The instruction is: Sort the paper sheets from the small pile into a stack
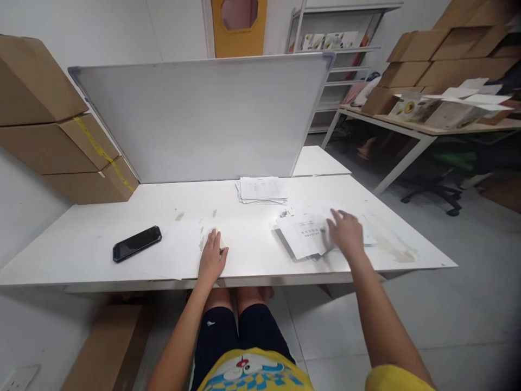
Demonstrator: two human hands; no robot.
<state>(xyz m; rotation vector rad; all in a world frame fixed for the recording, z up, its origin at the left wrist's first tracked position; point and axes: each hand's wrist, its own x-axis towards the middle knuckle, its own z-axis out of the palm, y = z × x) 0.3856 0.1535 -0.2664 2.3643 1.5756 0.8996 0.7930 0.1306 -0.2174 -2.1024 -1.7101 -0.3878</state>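
Note:
My left hand [212, 255] lies flat on the white table near its front edge, fingers stretched out. A small dark spot shows beside its thumb, too small to make out. On the right, my right hand [345, 233] pinches the right side of a printed sheet of paper [303, 236], and motion smears its fingers. That sheet is tilted and casts a shadow; more paper lies under and beside it, partly hidden. Farther back, against the whiteboard's foot, rests a stack of printed sheets [262, 189].
A black phone [137, 244] lies on the table [163, 209] at left. The whiteboard [203, 119] stands along the back, beside stacked cardboard boxes [89, 174]. To the right are another table [407, 126] with cartons, a shelf rack [342, 50] and a wheeled chair [439, 187].

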